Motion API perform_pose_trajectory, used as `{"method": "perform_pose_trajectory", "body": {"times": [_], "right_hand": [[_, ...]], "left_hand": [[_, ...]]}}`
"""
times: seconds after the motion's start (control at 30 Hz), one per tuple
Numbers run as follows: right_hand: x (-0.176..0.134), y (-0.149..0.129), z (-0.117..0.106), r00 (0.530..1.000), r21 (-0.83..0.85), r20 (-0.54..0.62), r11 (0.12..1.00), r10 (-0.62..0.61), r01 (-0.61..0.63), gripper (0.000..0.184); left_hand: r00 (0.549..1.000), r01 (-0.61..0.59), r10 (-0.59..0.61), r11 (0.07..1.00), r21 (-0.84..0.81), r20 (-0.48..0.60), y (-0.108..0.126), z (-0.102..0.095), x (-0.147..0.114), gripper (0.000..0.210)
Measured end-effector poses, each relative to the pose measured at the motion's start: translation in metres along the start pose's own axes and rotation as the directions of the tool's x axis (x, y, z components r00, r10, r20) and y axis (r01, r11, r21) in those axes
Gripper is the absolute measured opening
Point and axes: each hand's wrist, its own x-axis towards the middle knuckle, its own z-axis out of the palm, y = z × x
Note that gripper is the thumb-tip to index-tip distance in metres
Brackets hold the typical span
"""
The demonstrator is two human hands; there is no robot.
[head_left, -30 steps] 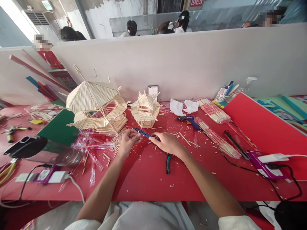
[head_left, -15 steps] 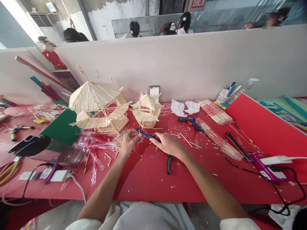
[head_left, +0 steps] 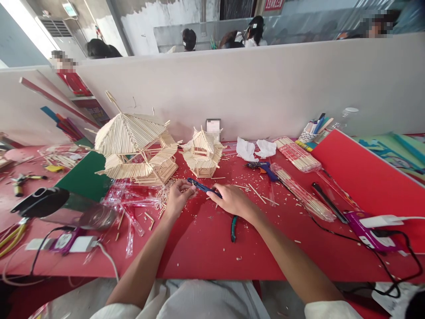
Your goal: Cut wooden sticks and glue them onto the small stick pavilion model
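Observation:
My right hand (head_left: 232, 198) is closed around a slim blue hand tool (head_left: 203, 187); its exact kind is too small to tell. The tool's far end points left and reaches the fingertips of my left hand (head_left: 181, 197). Those fingers are pinched together at that end, and whatever they hold is too small to name. Just beyond my hands stands a small pavilion model (head_left: 203, 155) built of wooden sticks. A larger stick-built pavilion (head_left: 133, 146) stands behind and left of my left hand. Below my right wrist lies a tool with teal-and-black handles (head_left: 234, 229).
A blue glue gun (head_left: 265, 168) lies to the right, near bundles of wrapped sticks (head_left: 303, 192) and crumpled tissues (head_left: 246, 149). Plastic wrappers (head_left: 131, 199) and a clear bottle (head_left: 83, 212) lie left. Stick offcuts litter the red tabletop (head_left: 202, 248). A white partition (head_left: 265, 88) stands behind.
Almost nothing differs. Both hands and the blue tool stay in the same place, and the whole view shifts very slightly.

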Motion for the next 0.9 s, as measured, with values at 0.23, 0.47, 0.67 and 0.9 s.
{"method": "perform_pose_trajectory", "body": {"times": [0.23,0.47,0.67,0.9], "right_hand": [[0.006,-0.013,0.01,0.999,-0.14,0.036,0.99,0.011,-0.006,0.051],[0.027,-0.026,0.025,0.998,-0.176,0.056,0.984,-0.012,0.021,0.056],[0.032,-0.023,0.013,0.995,-0.206,0.098,0.978,0.017,0.004,0.06],[-0.005,0.011,-0.03,0.979,-0.256,0.159,0.963,0.129,-0.086,0.058]], "left_hand": [[1.0,-0.011,0.012,0.999,0.049,-0.019,0.001,-0.01,0.004,0.048],[0.999,0.048,-0.046,0.992,0.116,-0.023,0.005,-0.033,0.014,0.053],[0.998,0.062,-0.066,0.979,0.196,0.015,0.015,-0.048,0.015,0.052],[1.0,0.024,-0.025,0.989,0.144,0.01,0.019,-0.044,0.012,0.049]]}}
